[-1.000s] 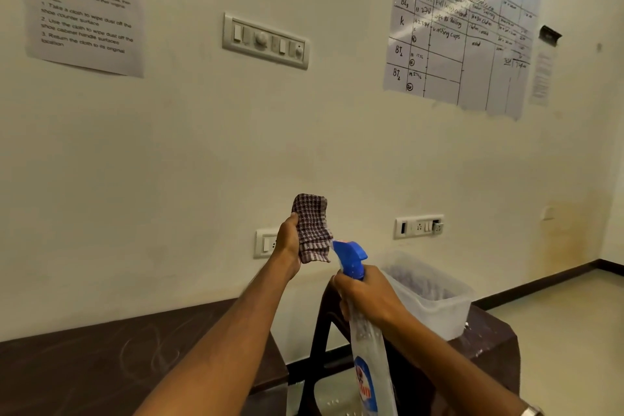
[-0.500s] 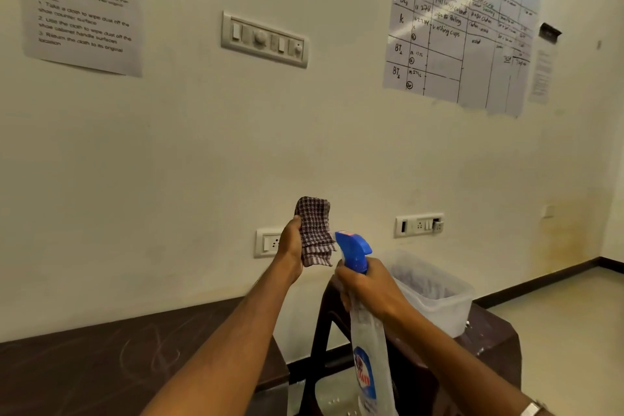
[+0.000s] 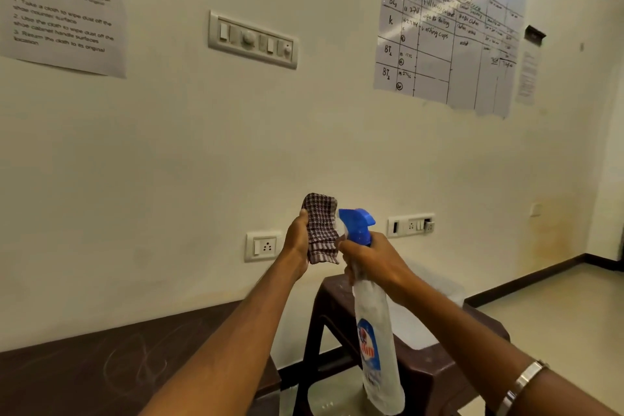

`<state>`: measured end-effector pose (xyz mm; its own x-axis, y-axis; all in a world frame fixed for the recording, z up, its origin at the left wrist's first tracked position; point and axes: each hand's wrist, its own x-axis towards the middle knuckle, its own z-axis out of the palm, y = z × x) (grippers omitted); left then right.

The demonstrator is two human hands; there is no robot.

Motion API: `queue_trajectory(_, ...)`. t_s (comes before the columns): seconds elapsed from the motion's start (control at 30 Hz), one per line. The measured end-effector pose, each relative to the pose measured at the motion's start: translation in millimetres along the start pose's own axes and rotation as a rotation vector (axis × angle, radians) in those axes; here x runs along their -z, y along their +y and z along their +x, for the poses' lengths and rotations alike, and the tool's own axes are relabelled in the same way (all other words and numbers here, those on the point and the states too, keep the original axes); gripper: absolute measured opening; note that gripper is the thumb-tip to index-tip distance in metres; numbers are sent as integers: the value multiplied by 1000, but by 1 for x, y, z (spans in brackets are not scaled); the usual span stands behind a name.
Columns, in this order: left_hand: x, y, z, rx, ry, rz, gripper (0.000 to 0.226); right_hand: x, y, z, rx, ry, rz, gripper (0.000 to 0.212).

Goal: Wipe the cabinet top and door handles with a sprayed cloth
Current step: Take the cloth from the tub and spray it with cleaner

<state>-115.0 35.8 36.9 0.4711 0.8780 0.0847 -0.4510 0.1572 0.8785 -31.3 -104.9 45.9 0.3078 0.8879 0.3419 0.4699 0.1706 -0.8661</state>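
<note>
- The left hand (image 3: 297, 243) is raised in front of the wall, fingers closed around a folded checked cloth (image 3: 320, 230), which stands roughly upright with its lower edge hanging below the palm.
- The right hand (image 3: 371, 260) is wrapped around the neck of a clear spray bottle (image 3: 374, 331), just beneath its blue trigger head (image 3: 358, 224).
- The blue nozzle points left at the cloth and sits just beside it; whether the 2 touch cannot be told.
- The bottle hangs tilted, its base down toward the lower edge of the view, with a blue and red label on its side.
- A metal bracelet (image 3: 521, 382) sits on the right wrist.
- The dark brown cabinet top (image 3: 101, 365) runs along the wall at lower left, below the left forearm, with faint scuff marks on it.
- A dark brown plastic stool (image 3: 422, 361) stands to the right of the cabinet, behind the bottle; a pale translucent tub (image 3: 439, 284) on it is blurred.
- On the wall: a socket plate (image 3: 263, 246) left of the left hand, another socket strip (image 3: 410, 226) right of the nozzle, a switch panel (image 3: 253, 40) higher up, a printed sheet (image 3: 64, 7) at upper left and a handwritten chart (image 3: 452, 27) at upper right.
</note>
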Motion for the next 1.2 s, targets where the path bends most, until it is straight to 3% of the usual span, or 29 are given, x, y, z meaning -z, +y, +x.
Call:
queue_trajectory(0.37,-65,1,9,-117,-84,202,23,72,-56,54,92,269,66,15)
queue_trajectory(0.57,-105,-1,22,-169,-104,324,37,98,-56,81,95,408,34,18)
queue_trajectory(0.97,-114,-47,58,-136,-36,394,38,135,8,112,92,661,-77,20)
queue_trajectory(1.2,-96,-71,63,-72,-11,346,31,121,82,103,-41,632,-94,26)
